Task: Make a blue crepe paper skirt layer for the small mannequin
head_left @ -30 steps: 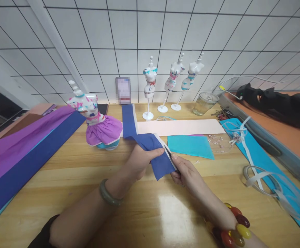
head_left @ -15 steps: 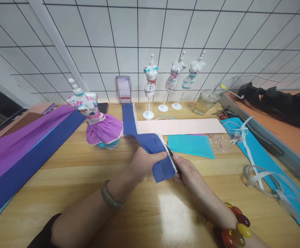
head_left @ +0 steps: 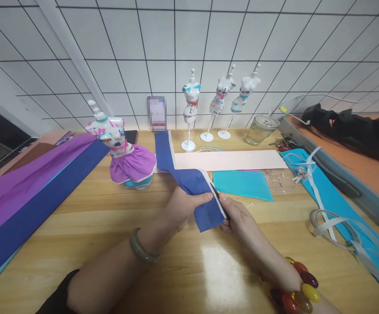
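Note:
My left hand point(head_left: 184, 207) is closed on a strip of dark blue crepe paper point(head_left: 194, 181), thumb on top and fingers underneath. A white band runs along the strip's right edge. In my right hand point(head_left: 238, 213) is a pair of slim black scissors point(head_left: 216, 192), held against that white edge near the left thumb. My right fingers cover most of the scissors. The strip's far end lies on the table toward the phone, and its near end hangs below my left thumb.
A small mannequin in a purple skirt point(head_left: 132, 163) stands at left, beside layered coloured sheets point(head_left: 42, 200). Three bare mannequins point(head_left: 191, 102), a phone point(head_left: 157, 114) and a glass point(head_left: 262, 129) stand at the back. Pink paper point(head_left: 231, 160), a turquoise piece point(head_left: 241, 185) and white ribbon point(head_left: 323, 218) lie rightward.
The view has shifted very slightly. Both hands hold nearly the same places on the blue strip and the scissors.

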